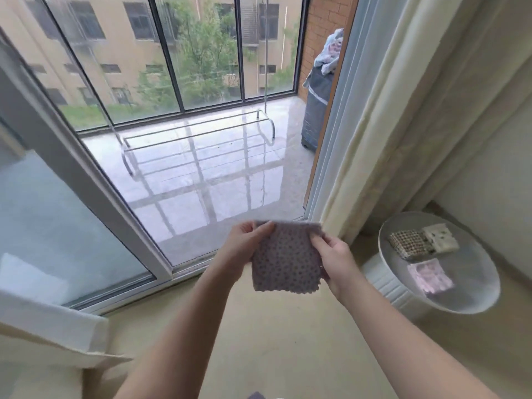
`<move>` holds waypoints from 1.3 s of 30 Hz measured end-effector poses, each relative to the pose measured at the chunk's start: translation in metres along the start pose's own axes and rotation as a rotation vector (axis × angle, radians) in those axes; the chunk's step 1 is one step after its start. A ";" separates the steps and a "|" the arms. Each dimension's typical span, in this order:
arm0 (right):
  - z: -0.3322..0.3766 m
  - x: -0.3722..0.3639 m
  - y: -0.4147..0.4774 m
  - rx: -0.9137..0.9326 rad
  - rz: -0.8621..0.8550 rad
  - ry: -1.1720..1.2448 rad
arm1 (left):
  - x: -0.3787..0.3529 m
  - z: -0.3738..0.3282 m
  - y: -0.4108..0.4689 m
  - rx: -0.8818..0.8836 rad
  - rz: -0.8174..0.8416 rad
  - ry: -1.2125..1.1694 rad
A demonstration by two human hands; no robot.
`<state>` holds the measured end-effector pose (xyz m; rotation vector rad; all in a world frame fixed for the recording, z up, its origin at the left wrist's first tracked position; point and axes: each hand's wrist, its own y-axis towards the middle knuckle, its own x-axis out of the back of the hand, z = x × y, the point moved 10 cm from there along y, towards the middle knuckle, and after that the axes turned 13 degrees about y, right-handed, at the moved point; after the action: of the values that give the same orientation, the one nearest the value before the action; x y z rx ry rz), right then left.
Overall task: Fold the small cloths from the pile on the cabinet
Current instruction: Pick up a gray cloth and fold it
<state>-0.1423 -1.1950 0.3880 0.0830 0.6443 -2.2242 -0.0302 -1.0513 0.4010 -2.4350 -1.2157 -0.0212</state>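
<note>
Balcony doors [178, 156] stand beyond both hands, which hold a dotted grey cloth [285, 263] in mid-air; the left hand [244, 243] pinches its top left corner and the right hand [334, 260] grips its right edge. The fold looks nearly finished. Next it probably goes down on the round cabinet [475, 272] to the right of the right hand, beside three folded cloths [430, 275], with nothing in the way.

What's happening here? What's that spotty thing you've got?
A person is folding small cloths. Right now the left hand and the right hand each grip one side of a spotty grey cloth, holding it up in the air. To the right, on a round white cabinet, three more small cloths lie flat as neat squares: a brown checked cloth, a cream cloth with dark spots, and a pink cloth.
</note>
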 end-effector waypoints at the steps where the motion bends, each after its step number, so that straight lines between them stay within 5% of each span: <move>1: 0.008 0.016 0.008 0.008 -0.013 -0.003 | -0.017 -0.007 0.007 0.000 -0.004 0.007; 11: 0.080 0.183 0.072 0.017 0.102 -0.044 | -0.197 -0.021 0.042 0.161 -0.173 -0.169; 16: 0.112 0.286 0.109 -0.039 0.067 -0.030 | -0.312 -0.036 0.052 0.196 -0.129 -0.247; 20: 0.115 0.355 0.157 -0.183 0.032 0.059 | -0.385 -0.039 0.078 0.220 -0.002 -0.106; 26: 0.107 0.451 0.237 -0.447 0.108 -0.051 | -0.475 -0.029 0.165 0.314 -0.083 0.056; 33: 0.099 0.626 0.323 -0.513 -0.130 -0.227 | -0.645 -0.002 0.261 0.423 0.167 0.229; 39: 0.057 0.734 0.392 -0.593 -0.143 -0.385 | -0.751 0.048 0.315 0.435 0.160 0.419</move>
<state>-0.3475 -1.9420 0.0798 -0.6901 1.0788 -2.0087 -0.2611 -1.7730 0.0976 -2.0060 -0.7461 -0.1894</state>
